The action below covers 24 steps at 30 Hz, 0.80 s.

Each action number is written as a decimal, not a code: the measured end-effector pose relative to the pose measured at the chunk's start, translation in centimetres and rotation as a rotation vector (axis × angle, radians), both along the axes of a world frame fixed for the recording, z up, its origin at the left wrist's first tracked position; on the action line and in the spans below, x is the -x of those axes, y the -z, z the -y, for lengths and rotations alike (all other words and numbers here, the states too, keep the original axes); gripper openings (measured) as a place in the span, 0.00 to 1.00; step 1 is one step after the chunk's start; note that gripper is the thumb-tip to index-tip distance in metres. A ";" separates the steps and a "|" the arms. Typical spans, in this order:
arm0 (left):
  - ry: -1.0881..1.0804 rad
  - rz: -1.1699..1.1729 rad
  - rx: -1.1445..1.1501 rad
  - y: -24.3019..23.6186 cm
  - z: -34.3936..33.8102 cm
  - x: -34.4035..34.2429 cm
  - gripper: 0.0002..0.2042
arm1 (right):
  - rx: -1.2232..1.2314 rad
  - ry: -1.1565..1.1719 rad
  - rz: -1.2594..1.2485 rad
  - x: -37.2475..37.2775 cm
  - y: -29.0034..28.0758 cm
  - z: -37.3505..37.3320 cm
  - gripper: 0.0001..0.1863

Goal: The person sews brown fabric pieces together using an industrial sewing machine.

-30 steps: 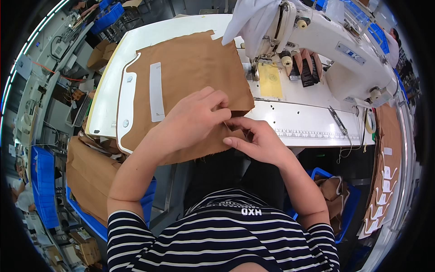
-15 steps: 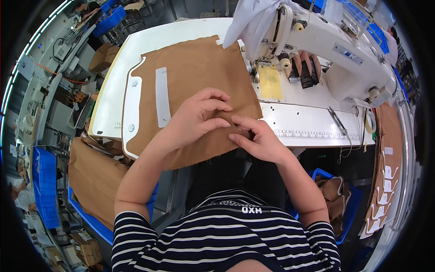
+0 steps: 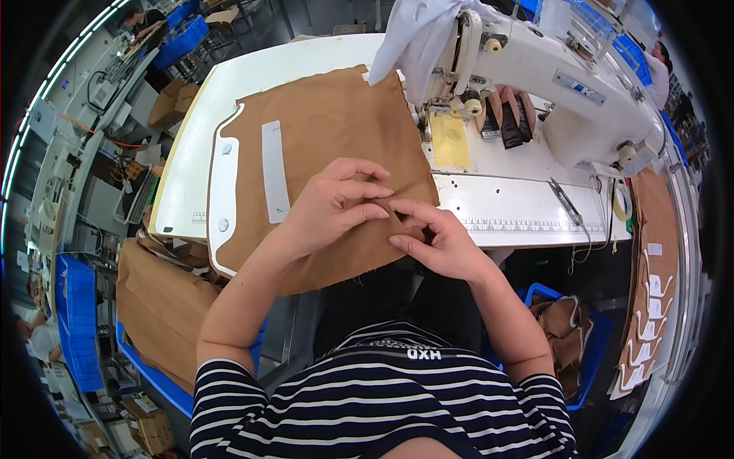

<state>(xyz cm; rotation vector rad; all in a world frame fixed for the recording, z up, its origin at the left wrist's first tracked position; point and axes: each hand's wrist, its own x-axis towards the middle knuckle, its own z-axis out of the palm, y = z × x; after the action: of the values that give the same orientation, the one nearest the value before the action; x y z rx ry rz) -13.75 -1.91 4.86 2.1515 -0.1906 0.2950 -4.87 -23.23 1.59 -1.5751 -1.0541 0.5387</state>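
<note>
A large brown fabric panel [image 3: 336,107] lies on the white sewing table, its near edge hanging over the front. My left hand [image 3: 332,203] rests on the panel, thumb and fingers pinching a small raised fold near its right side. Close beside it, my right hand [image 3: 443,241] grips the same cloth at the right edge, index finger nearly meeting the left fingertips. Dark gaps show under the cloth between the right thumb and index. A pale strip [image 3: 274,172] lies on the panel, and a white curved template [image 3: 223,183] with two metal buttons runs along its left side.
A white sewing machine [image 3: 558,92] stands at the back right, with a yellow piece [image 3: 449,141] by its needle. Thread snips [image 3: 567,200] lie near the table's ruler. Blue bins [image 3: 592,359] of brown fabric flank my legs; brown pieces [image 3: 650,252] hang at far right.
The panel has shifted slightly nearer to me, and its near edge hangs a little lower. Both hands keep hold of the cloth, and the fold between them is lifted slightly more.
</note>
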 end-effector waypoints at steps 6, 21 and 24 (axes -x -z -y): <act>-0.052 0.047 0.005 0.5 0.7 0.2 0.08 | 0.011 0.002 -0.022 -0.2 -0.2 0.1 0.23; -0.223 0.624 -0.608 -8.1 -1.1 3.3 0.08 | -0.169 0.208 0.793 0.3 -6.8 0.3 0.13; -0.229 0.294 -0.095 -7.9 -1.6 3.3 0.04 | -0.209 0.216 0.569 -0.7 -6.4 0.1 0.13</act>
<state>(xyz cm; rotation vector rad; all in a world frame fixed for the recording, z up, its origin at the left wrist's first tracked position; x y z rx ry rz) -17.07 -0.32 12.77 2.2187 -0.1262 0.7495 -4.18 -23.29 8.02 -1.6659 -1.2866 -0.1813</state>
